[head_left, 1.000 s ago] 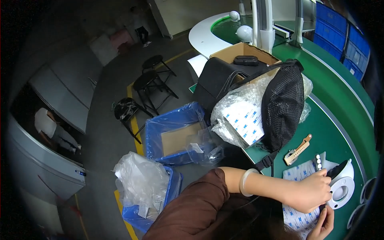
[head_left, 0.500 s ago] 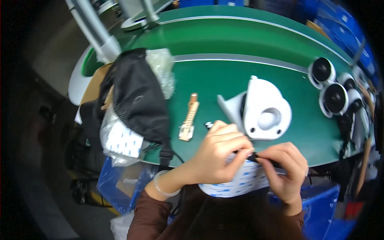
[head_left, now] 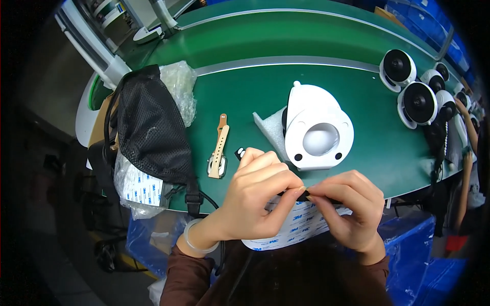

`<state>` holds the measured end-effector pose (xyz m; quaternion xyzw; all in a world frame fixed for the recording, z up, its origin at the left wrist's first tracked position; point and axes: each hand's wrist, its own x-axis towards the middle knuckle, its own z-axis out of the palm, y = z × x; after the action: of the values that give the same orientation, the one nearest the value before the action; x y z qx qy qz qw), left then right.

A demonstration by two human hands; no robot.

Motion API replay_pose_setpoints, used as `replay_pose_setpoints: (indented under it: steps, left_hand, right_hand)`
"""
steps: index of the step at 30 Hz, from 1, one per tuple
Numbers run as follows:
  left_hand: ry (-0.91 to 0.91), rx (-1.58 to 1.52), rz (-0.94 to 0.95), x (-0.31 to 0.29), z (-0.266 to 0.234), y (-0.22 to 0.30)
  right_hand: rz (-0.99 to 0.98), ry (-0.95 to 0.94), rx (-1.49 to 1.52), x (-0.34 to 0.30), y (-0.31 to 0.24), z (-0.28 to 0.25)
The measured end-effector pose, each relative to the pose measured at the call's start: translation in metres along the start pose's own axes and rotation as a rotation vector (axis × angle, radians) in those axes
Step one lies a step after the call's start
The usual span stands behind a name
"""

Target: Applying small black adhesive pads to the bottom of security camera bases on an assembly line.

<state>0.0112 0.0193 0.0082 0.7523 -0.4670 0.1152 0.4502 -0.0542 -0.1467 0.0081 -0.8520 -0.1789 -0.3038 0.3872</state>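
Note:
Both hands meet in front of me over a white sheet with blue print (head_left: 293, 229), near the table's front edge. My left hand (head_left: 260, 196) pinches a small black piece (head_left: 307, 195) between thumb and forefinger. From the other side my right hand (head_left: 352, 209) pinches the same piece, its fingertips almost touching the left ones. The fingers hide most of the piece, so its kind cannot be told. Just beyond the hands stands a white rounded housing (head_left: 319, 107) with a large round opening and two black dots. A small black-and-white bit (head_left: 240, 152) shows beside my left knuckles.
A wristwatch with a tan strap (head_left: 218, 155) lies on the green table (head_left: 235, 97). To the left are a black mesh bag (head_left: 150, 122) and bubble wrap (head_left: 178, 89). White devices with round black fronts (head_left: 417, 103) stand at right, near another person's arm (head_left: 465, 173).
My view has shifted, so the table things sit further left and sharper. Both hands stay together on the black piece, their fingertips now closer to each other.

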Motion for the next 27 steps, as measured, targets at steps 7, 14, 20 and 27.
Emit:
replay_pose_setpoints:
  steps: [7,14,20,27]
  left_hand:
    - [0.028,-0.041,-0.054,-0.004,0.005,-0.002]
    - [0.057,0.006,-0.031,-0.006,0.005,-0.005]
    - [0.039,0.066,-0.059,-0.004,0.001,-0.006]
    - [0.045,0.087,-0.033,-0.002,0.001,-0.004]
  right_hand:
    - [-0.030,-0.008,-0.069,0.000,-0.001,0.002]
    - [0.132,-0.138,0.125,0.008,0.006,0.001]
    - [0.000,-0.095,0.030,0.009,0.007,0.006]
    - [0.004,-0.048,0.065,0.005,0.010,0.008]
